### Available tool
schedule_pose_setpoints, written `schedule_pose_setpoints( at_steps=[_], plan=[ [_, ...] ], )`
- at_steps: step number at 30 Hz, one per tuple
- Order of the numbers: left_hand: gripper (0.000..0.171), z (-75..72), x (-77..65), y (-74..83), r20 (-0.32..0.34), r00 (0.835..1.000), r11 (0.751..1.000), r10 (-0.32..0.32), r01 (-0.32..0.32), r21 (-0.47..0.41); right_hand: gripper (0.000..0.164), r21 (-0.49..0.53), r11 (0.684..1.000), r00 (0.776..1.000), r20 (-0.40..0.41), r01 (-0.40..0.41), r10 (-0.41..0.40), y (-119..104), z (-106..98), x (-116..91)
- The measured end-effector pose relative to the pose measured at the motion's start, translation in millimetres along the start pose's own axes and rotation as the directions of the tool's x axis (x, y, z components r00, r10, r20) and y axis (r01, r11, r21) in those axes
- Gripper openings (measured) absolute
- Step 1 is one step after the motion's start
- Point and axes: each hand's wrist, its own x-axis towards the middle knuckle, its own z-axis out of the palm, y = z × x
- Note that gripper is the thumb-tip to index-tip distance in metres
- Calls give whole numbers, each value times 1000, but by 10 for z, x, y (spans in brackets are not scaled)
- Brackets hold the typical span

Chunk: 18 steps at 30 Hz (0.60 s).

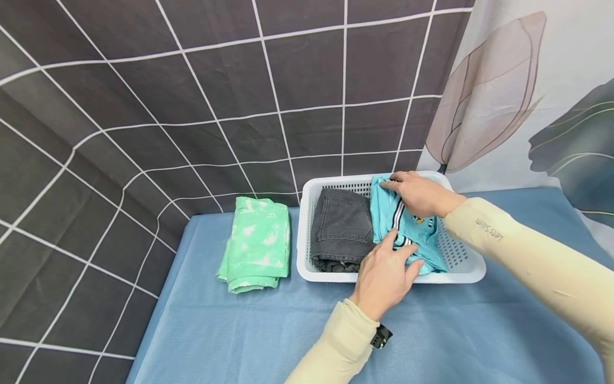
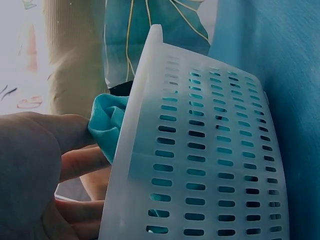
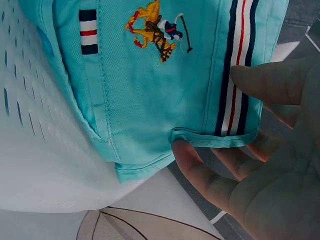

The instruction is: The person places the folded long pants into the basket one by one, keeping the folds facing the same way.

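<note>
A folded teal garment [image 1: 428, 242] with striped trim and an embroidered horse-and-rider emblem lies in the right half of a white plastic basket [image 1: 472, 274]. At its far edge, my right hand [image 1: 419, 194] pinches the cloth, thumb over the striped band [image 3: 234, 75] and fingers at the hem. My left hand [image 1: 386, 274] reaches over the near rim and holds the garment's near edge between thumb and fingers. In the left wrist view, a teal fold [image 2: 107, 122] pokes out above the rim by the thumb. Folded dark grey jeans [image 1: 342, 218] sit beside the garment in the basket's left half.
A folded green cloth with white patches [image 1: 261, 240] lies on the blue table cover [image 1: 230, 336], left of the basket. Behind the basket hangs a dark curtain with a white grid [image 1: 307, 128]. A leaf-patterned curtain [image 1: 508, 85] hangs at the right.
</note>
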Motion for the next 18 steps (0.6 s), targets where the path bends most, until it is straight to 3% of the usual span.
schedule_pose_setpoints(
  at_steps=[18],
  plan=[
    [25, 33, -3, -36, -16, 1000, 999, -21, 21, 26, 60, -52, 998, 996, 91, -20, 25, -69, 44, 85]
  ],
)
